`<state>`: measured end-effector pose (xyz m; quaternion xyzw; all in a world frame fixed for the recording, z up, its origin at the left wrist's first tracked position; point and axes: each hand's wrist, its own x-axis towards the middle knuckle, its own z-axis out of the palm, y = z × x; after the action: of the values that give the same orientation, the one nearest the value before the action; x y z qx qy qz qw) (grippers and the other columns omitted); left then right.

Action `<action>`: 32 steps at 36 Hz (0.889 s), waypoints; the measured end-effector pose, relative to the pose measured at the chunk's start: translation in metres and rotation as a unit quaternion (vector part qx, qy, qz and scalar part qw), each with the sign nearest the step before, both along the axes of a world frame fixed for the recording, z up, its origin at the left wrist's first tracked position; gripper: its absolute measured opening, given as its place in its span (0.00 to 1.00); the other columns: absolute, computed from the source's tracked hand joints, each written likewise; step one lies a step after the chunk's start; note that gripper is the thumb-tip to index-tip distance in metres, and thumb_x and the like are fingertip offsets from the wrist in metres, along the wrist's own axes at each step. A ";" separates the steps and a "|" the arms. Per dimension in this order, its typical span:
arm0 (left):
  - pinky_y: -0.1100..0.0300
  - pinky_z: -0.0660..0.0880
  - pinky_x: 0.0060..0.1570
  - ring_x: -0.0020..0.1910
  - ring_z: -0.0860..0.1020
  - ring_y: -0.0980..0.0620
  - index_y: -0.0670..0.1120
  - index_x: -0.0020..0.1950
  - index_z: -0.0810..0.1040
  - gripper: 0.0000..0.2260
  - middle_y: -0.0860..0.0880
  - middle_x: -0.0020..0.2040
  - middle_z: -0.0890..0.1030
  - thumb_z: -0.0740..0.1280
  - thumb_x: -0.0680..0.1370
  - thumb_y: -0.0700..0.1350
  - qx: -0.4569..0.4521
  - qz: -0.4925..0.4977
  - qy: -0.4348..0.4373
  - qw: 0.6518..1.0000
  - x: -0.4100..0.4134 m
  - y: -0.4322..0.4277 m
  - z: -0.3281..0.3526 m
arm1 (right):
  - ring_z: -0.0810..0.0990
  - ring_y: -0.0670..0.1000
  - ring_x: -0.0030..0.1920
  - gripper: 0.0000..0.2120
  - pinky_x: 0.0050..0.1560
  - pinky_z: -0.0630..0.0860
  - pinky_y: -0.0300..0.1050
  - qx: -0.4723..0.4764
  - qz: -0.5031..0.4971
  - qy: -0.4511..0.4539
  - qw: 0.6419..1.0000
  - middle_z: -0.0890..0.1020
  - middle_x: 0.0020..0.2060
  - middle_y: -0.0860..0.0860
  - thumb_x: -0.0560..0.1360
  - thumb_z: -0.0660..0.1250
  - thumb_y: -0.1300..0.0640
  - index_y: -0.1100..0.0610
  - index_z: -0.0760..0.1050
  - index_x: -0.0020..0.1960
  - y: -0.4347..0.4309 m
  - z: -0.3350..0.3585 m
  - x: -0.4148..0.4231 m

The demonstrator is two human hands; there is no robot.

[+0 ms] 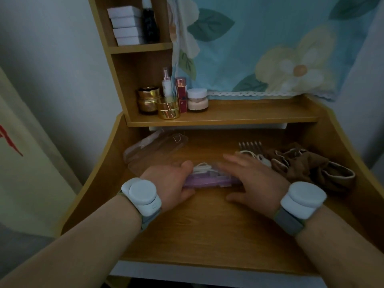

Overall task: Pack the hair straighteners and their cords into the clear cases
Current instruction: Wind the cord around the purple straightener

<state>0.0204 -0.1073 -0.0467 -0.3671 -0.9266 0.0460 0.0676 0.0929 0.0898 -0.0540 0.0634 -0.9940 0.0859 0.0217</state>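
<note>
From the head view, the left hand (174, 183) clasps the left end of a clear case (209, 179) lying mid-desk (207, 235), thumb on the near side and fingers over the far side, apparently to steady it. The right hand (252, 179) lies open and flat over the case's right end, gripping nothing, likely pressing the lid shut on the purple straightener (205, 181) and white cord (202, 167) inside. A second case (153, 150) waits near the back-left corner, seemingly empty, and another cord (257, 157) lies toward the right edge beside a brown cloth (307, 165).
</note>
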 end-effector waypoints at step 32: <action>0.66 0.69 0.44 0.49 0.75 0.55 0.52 0.69 0.61 0.20 0.51 0.57 0.77 0.56 0.80 0.58 0.062 -0.015 -0.008 0.998 -0.019 -0.006 -0.011 | 0.62 0.48 0.69 0.22 0.67 0.61 0.43 -0.042 -0.032 0.025 0.998 0.65 0.70 0.46 0.79 0.60 0.52 0.47 0.60 0.72 -0.004 -0.012 -0.031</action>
<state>0.0012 -0.1133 -0.0577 -0.3768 -0.9224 -0.0157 0.0833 0.0623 0.0859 -0.0665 0.0328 -0.9903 0.1248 0.0519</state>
